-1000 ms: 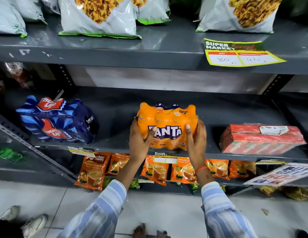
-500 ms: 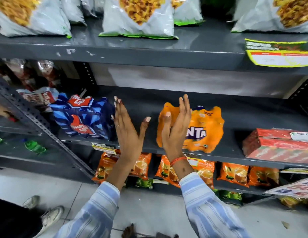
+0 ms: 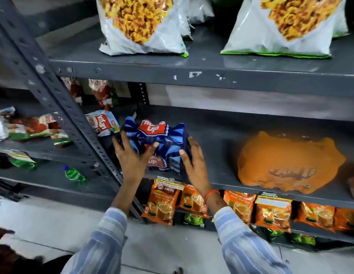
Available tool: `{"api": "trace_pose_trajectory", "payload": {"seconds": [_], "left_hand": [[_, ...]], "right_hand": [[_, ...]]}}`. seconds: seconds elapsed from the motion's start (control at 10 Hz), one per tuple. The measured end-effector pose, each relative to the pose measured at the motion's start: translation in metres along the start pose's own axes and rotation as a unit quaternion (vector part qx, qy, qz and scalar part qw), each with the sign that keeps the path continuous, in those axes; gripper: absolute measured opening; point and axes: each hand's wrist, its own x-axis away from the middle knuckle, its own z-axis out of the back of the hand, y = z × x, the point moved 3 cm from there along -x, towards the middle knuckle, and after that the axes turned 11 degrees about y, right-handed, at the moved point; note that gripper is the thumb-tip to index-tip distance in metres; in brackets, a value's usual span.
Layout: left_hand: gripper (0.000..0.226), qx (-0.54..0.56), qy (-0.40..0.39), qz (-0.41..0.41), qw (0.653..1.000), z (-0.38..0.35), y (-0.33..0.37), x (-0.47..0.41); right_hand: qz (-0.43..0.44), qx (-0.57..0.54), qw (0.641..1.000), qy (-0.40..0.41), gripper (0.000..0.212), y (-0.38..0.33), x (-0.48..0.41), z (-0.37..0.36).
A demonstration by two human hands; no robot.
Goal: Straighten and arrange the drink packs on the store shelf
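A blue Thums Up drink pack [image 3: 162, 143] with red labels stands at the left end of the grey middle shelf [image 3: 221, 135]. My left hand [image 3: 130, 157] lies against its left side, fingers spread. At the pack's right side is my right hand [image 3: 194, 161], fingers also spread. Both hands touch the pack without a closed grip. The orange Fanta pack [image 3: 286, 163] sits to the right on the same shelf, blurred, with neither hand on it.
A slanted grey upright [image 3: 59, 107] stands just left of the blue pack. Snack bags [image 3: 140, 24] fill the shelf above. Orange tea sachets [image 3: 162, 202] hang below the shelf edge. A green bottle [image 3: 74, 175] and pouches lie on the left rack.
My hands let go of the Fanta pack and moved left. They now rest against both sides of the blue Thums Up pack. The view has swung left.
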Motion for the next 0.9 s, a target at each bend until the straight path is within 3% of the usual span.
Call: {"api": "trace_pose_trajectory", "payload": {"seconds": [0.1,0.7,0.8,0.9], "left_hand": [[0.105,0.018,0.009,0.033,0.999,0.0,-0.003,-0.004],[0.112,0.063,-0.035,0.036,0.997,-0.027,0.033,0.046],[0.114,0.012,-0.024,0.001,1.0,-0.021,0.042,0.056],[0.102,-0.038,-0.01,-0.064,0.997,-0.02,0.061,0.073]], "right_hand": [[0.011,0.005,1.0,-0.015,0.055,0.001,0.0,0.002],[-0.005,0.041,0.999,-0.007,0.057,0.03,0.001,0.064],[-0.002,0.078,0.997,-0.021,0.058,0.015,0.012,0.065],[0.0,0.135,0.991,-0.025,0.057,0.005,0.012,0.075]]}}
